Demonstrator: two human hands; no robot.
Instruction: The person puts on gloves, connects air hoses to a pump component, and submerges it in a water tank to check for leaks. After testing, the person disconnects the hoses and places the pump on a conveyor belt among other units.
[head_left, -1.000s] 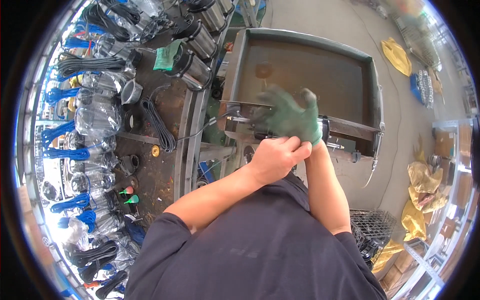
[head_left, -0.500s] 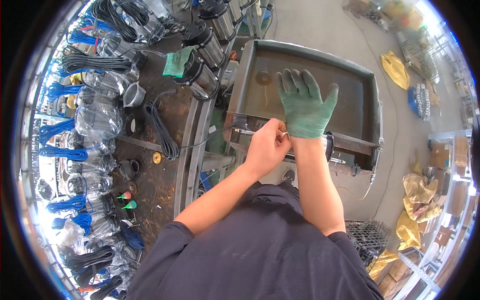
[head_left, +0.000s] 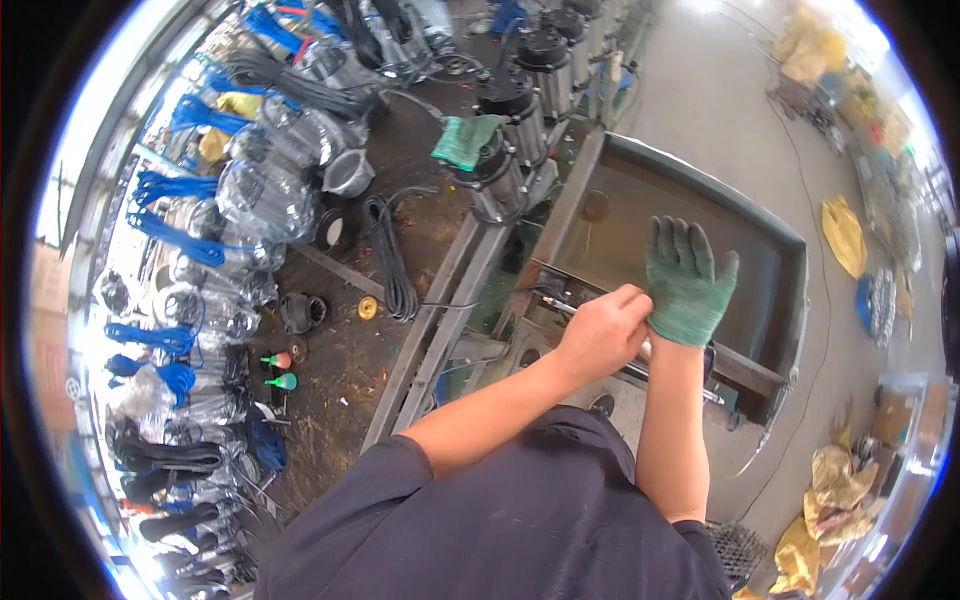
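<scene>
My right hand (head_left: 690,292) wears a green work glove with darker, worn fingertips. It is held up, fingers stretched out and thumb apart, above the near side of a metal tank (head_left: 803,290) of murky water. My bare left hand (head_left: 604,334) pinches the cuff of that glove at the wrist. Beneath both hands lies a shiny metal cylinder (head_left: 634,369), mostly hidden by my hands and wrists. A second green glove (head_left: 466,141) is draped over the top of a steel pump (head_left: 497,190) left of the tank.
A dark workbench (head_left: 330,365) on the left bears several plastic-wrapped pumps with blue cords. On it also lie a coiled black cable (head_left: 393,270), a brass ring (head_left: 368,307) and a green bottle (head_left: 284,381). A yellow sack (head_left: 845,236) lies on the floor at right.
The view has turned left, so the bench and tank sit further right in it. My left hand stays at the glove cuff, and my right hand stays spread.
</scene>
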